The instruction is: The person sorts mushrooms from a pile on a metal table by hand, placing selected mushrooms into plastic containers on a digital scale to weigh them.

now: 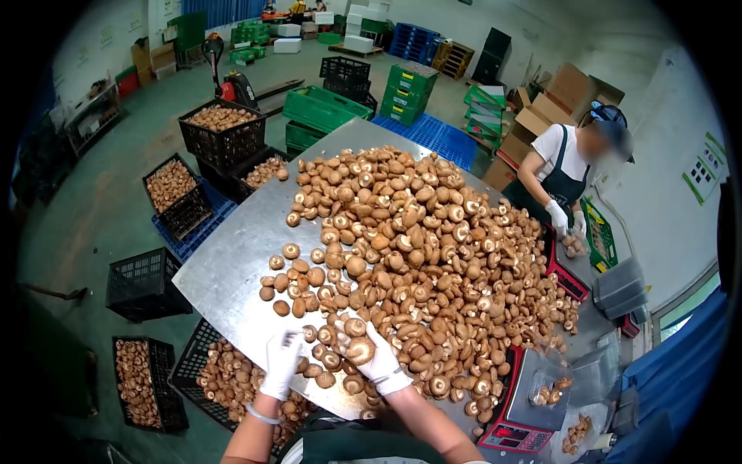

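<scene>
A large heap of brown shiitake mushrooms [433,255] covers much of the metal table [232,267]. My right hand [382,362], in a white glove, is closed around a few mushrooms [360,350], with pale stems and undersides showing. To its left, my left hand [283,362], also gloved, is over the table's near edge with its fingers loosely apart and nothing visible in them. Loose mushrooms [325,360] lie between the two hands, and others are scattered just beyond my left hand.
A red scale [514,433] carrying a clear tub [550,387] stands at right. Across the table, a co-worker [568,158] holds a bag of mushrooms near another scale [570,280]. Black crates [143,282] stand left; a mushroom-filled crate [205,352] sits below the near edge.
</scene>
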A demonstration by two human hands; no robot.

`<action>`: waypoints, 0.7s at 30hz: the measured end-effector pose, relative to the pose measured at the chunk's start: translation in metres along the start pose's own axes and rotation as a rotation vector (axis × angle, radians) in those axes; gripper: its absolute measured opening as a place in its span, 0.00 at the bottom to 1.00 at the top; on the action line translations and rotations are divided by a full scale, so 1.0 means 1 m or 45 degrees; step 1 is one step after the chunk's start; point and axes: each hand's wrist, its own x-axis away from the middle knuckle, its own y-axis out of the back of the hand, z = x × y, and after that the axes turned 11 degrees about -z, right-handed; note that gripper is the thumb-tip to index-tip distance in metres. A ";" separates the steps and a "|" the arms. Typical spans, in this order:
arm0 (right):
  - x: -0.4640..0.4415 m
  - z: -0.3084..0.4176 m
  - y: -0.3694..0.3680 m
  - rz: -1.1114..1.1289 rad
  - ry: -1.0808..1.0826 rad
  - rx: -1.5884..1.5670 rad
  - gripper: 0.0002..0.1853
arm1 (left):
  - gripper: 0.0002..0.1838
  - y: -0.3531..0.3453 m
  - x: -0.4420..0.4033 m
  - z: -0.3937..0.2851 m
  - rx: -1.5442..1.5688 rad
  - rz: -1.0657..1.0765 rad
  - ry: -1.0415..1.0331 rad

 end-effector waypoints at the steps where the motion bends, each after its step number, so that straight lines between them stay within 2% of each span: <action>1: 0.000 0.000 0.005 -0.026 0.009 0.024 0.26 | 0.03 0.013 -0.001 0.005 -0.031 -0.082 -0.006; 2: -0.003 0.000 0.010 -0.068 -0.021 -0.020 0.25 | 0.03 0.028 -0.003 0.011 -0.064 -0.173 -0.018; 6: 0.005 0.003 0.006 0.062 0.145 0.254 0.26 | 0.02 0.091 -0.007 0.057 -0.100 -0.359 0.127; 7: 0.010 0.003 0.004 0.088 0.138 0.256 0.26 | 0.04 0.109 -0.002 0.055 -0.323 -0.341 0.202; 8: 0.016 0.006 0.000 0.117 0.145 0.265 0.27 | 0.14 0.129 -0.001 0.069 -0.565 -0.254 0.048; 10: 0.025 0.010 0.002 0.142 0.155 0.368 0.29 | 0.34 0.149 0.004 0.083 -1.228 -0.399 -0.303; 12: 0.030 0.014 0.008 0.222 0.085 0.468 0.29 | 0.47 0.149 -0.005 0.058 -1.105 -0.421 -0.096; 13: 0.030 0.011 0.006 0.133 0.096 0.526 0.30 | 0.48 0.141 -0.014 0.054 -1.160 -0.470 -0.310; 14: 0.028 0.008 0.010 0.123 0.109 0.629 0.30 | 0.47 0.128 -0.026 0.048 -1.163 -0.477 -0.403; 18: 0.020 0.009 0.031 0.109 0.152 0.899 0.27 | 0.31 0.044 -0.077 0.019 -1.030 -0.204 -0.682; 20: 0.020 0.012 0.033 0.105 0.122 0.968 0.27 | 0.28 0.005 -0.102 0.001 -0.631 0.119 -0.454; 21: 0.028 0.015 0.020 0.089 0.032 0.845 0.26 | 0.29 -0.012 -0.112 0.010 -0.733 0.110 -0.546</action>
